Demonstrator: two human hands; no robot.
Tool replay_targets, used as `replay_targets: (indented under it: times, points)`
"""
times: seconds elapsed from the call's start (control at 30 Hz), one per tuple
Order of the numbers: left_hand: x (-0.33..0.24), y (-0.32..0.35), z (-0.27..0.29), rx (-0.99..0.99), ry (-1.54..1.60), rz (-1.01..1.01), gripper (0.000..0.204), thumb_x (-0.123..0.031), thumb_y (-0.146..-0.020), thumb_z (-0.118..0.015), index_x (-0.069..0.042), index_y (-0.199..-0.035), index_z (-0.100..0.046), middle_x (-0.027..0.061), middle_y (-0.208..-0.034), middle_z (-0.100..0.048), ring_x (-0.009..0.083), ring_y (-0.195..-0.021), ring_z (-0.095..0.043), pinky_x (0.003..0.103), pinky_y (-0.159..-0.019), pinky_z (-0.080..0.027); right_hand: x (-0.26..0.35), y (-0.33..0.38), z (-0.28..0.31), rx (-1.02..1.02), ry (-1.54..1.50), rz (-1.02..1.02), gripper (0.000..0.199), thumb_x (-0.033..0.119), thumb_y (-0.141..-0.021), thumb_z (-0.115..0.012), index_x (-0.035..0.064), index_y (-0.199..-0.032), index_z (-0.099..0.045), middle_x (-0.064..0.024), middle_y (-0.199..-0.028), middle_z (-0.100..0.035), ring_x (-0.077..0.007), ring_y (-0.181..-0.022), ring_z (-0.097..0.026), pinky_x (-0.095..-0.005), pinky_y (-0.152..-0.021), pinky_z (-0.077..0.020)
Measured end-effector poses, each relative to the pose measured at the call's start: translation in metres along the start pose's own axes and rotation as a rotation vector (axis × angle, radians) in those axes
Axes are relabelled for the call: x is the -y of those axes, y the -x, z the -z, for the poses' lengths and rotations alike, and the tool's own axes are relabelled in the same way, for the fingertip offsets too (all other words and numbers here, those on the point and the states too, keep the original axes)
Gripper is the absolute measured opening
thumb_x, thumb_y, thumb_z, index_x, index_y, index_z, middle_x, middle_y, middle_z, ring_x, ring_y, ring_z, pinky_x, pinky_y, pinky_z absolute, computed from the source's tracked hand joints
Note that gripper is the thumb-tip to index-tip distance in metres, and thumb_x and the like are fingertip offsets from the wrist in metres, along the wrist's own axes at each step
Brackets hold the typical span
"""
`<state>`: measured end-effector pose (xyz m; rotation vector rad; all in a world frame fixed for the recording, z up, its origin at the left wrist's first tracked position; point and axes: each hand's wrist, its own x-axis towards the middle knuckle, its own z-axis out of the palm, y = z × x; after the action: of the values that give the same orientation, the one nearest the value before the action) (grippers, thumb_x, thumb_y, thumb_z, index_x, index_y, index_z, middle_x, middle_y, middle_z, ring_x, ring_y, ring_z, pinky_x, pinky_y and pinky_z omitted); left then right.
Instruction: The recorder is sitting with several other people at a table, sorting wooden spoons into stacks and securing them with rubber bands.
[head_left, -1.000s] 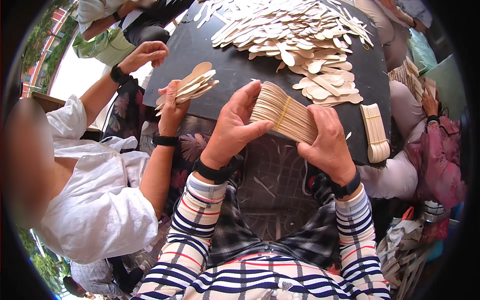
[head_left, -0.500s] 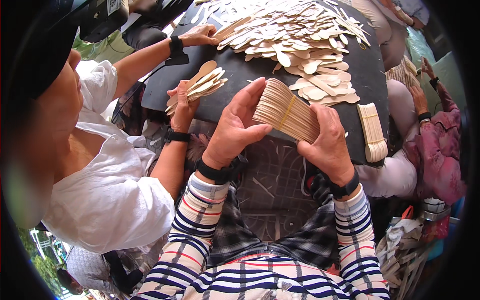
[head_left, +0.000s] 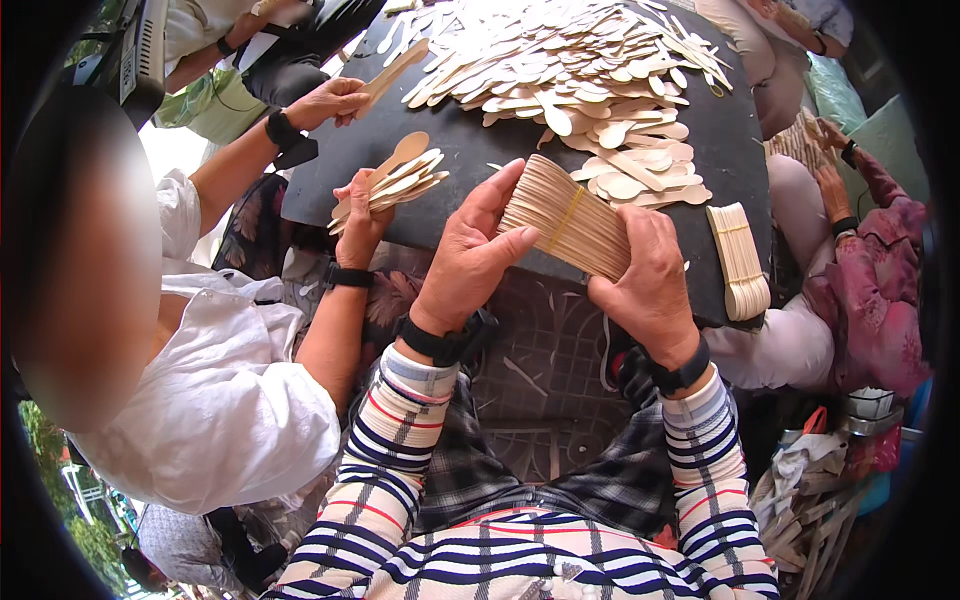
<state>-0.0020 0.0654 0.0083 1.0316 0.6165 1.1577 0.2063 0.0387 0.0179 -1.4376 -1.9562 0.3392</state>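
Observation:
Between my two hands is a bundle of wooden spoons (head_left: 562, 215), stacked tightly with a thin yellow band around its middle. My left hand (head_left: 468, 248) grips the bundle's left end, thumb on the near side and fingers along the far side. At the other end, my right hand (head_left: 650, 278) is wrapped around it. The bundle is held tilted, above the near edge of the dark table (head_left: 460, 170). A second banded bundle (head_left: 738, 262) lies at the table's right edge. Beyond my hands spreads a large heap of loose wooden spoons (head_left: 570, 75).
To my left, a co-worker in a white shirt (head_left: 215, 390) holds several loose spoons (head_left: 405, 180) in one hand and another spoon (head_left: 395, 75) in the other. Someone in a pink patterned top (head_left: 880, 290) sits at right. Wood scraps (head_left: 805, 510) fill the lower right.
The co-worker's far hand has lifted off the heap and drawn left with a spoon. My hands keep hold of the banded bundle, almost unmoved.

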Motion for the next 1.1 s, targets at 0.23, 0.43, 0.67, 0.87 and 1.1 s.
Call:
replay_targets:
  times: [0.23, 0.43, 0.67, 0.87, 1.1]
  points:
    - [0.005, -0.001, 0.000, -0.029, 0.003, 0.011, 0.065, -0.006, -0.090, -0.062, 0.006, -0.144, -0.029, 0.0143, -0.141, -0.044, 0.0175, -0.127, -0.045, 0.031, -0.107, -0.035, 0.000, 0.000, -0.007, -0.034, 0.042, 0.018, 0.052, 0.005, -0.057, -0.066, -0.0021, -0.107, -0.052, -0.0197, -0.100, -0.057, -0.0374, -0.096, -0.052, -0.0444, -0.088, -0.0432]
    - [0.015, -0.005, 0.006, -0.130, 0.070, 0.101, 0.048, -0.005, -0.091, -0.060, 0.007, -0.133, -0.043, 0.0136, -0.126, -0.057, 0.0184, -0.115, -0.056, 0.032, -0.101, -0.043, 0.000, -0.001, -0.011, -0.035, 0.106, 0.041, 0.051, 0.005, -0.058, -0.065, -0.0018, -0.106, -0.052, -0.0191, -0.100, -0.057, -0.0365, -0.096, -0.052, -0.0439, -0.087, -0.0431]
    - [0.024, -0.008, 0.012, -0.144, 0.121, 0.152, 0.031, -0.006, -0.091, -0.061, 0.006, -0.118, -0.054, 0.0097, -0.110, -0.065, 0.0155, -0.098, -0.063, 0.032, -0.091, -0.050, -0.004, 0.000, -0.017, -0.033, 0.131, 0.044, 0.050, 0.005, -0.058, -0.064, -0.0015, -0.106, -0.053, -0.0182, -0.098, -0.057, -0.0354, -0.096, -0.053, -0.0435, -0.085, -0.0433]
    - [0.028, -0.010, 0.014, -0.137, 0.146, 0.170, 0.030, -0.007, -0.089, -0.062, 0.005, -0.116, -0.056, 0.0091, -0.107, -0.066, 0.0148, -0.095, -0.064, 0.030, -0.089, -0.050, -0.006, -0.001, -0.019, -0.033, 0.143, 0.035, 0.049, 0.005, -0.059, -0.064, -0.0016, -0.106, -0.053, -0.0183, -0.098, -0.057, -0.0354, -0.096, -0.053, -0.0434, -0.085, -0.0436]
    - [0.030, -0.011, 0.014, -0.149, 0.160, 0.181, 0.029, -0.009, -0.090, -0.063, 0.005, -0.114, -0.057, 0.0087, -0.106, -0.066, 0.0143, -0.094, -0.064, 0.030, -0.089, -0.050, -0.006, -0.002, -0.019, -0.020, 0.134, 0.023, 0.047, 0.006, -0.058, -0.064, -0.0017, -0.104, -0.054, -0.0182, -0.096, -0.058, -0.0352, -0.096, -0.053, -0.0433, -0.084, -0.0442]
